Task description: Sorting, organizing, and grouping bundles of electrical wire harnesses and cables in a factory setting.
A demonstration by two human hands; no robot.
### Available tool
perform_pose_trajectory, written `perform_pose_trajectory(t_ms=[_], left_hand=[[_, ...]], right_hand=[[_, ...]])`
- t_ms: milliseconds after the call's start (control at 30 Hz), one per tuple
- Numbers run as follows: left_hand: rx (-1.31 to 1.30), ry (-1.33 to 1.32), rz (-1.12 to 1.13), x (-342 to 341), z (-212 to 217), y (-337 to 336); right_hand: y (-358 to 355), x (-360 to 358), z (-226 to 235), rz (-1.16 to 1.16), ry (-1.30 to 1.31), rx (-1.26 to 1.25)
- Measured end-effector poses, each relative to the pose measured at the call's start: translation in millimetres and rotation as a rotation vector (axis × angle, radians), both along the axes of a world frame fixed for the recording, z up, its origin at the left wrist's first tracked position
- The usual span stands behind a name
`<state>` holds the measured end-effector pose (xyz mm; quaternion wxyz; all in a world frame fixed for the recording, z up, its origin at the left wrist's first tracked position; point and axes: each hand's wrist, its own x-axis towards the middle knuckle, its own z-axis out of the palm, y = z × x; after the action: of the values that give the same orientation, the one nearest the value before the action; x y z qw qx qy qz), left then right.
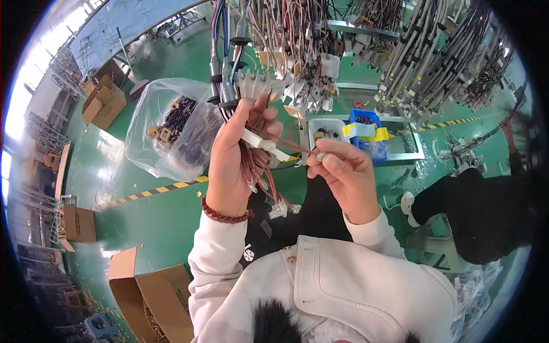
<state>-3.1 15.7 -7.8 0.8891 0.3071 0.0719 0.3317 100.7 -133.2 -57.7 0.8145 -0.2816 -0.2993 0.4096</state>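
Right at frame centre, your left hand [231,163] grips a bundle of reddish-brown wires [260,168] with a white connector [264,144] under the thumb. Your right hand [343,174], just right of it, pinches one wire end [320,154] between fingertips. Farther up-left sits a clear plastic bag [166,128] of parts; wire harnesses [297,40] hang along the top.

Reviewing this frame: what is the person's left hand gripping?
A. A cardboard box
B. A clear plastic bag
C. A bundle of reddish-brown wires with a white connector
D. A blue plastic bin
C: the left hand is closed around a bundle of reddish-brown wires with a white connector lying across its fingers, while the right hand pinches one wire end.
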Motion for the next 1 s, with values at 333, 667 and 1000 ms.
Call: perform_pose_trajectory(t_ms=[333, 667, 1000], left_hand=[[-0.058, 0.040, -0.057, -0.3, -0.7, 1.2], [0.475, 0.257, -0.135, -5.4, 21.2, -30.2], [0.701, 0.319, 0.145, -0.4, 1.7, -21.4]], right_hand=[[-2.1, -3.8, 6.0, -0.037, -0.086, 0.021], [12.4, -7.3, 20.3, -0.493, -0.298, 0.022], [19.5, -9.8, 16.4, -0.628, -0.414, 0.025]])
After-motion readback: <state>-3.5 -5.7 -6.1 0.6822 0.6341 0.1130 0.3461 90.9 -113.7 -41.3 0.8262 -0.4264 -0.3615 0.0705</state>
